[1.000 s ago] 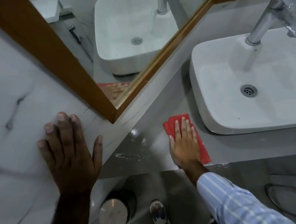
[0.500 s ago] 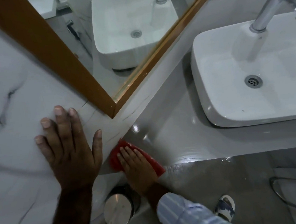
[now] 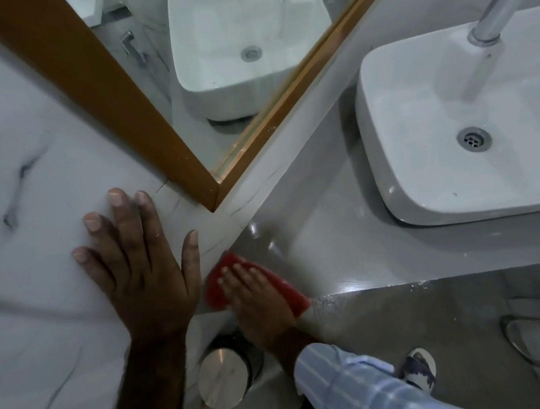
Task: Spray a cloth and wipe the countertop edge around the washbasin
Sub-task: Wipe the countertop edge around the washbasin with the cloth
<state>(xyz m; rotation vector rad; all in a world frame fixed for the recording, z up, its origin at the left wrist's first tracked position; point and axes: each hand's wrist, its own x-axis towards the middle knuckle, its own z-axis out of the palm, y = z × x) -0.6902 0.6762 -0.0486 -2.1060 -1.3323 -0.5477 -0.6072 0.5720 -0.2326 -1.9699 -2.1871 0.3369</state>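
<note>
The right hand (image 3: 255,300) lies flat, palm down, on the red cloth (image 3: 283,285), fingers stretched out together rather than curled, pinning the fabric to the grey countertop (image 3: 344,247) at its front edge, tight in the corner where the counter meets the marble wall (image 3: 41,202). That flat press looks chosen to spread the pressure across the whole cloth, so more of it bears on the surface at once. The left hand (image 3: 140,269) is splayed wide on the wall, gripping nothing, palm against the stone, and I read that as a brace, taking the body's weight while the person leans in over the counter. The cloth sits under and just beyond the right fingertips (image 3: 231,271), red showing ahead of them and along the right of the hand; the left thumb is just beside its near corner, apart from it or barely so, I cannot tell. The washbasin (image 3: 447,124) stands well to the right, clear of both hands. A wet sheen glints on the counter between cloth and basin. No spray bottle is in view, so the job looks to be well into its wiping stage.
</note>
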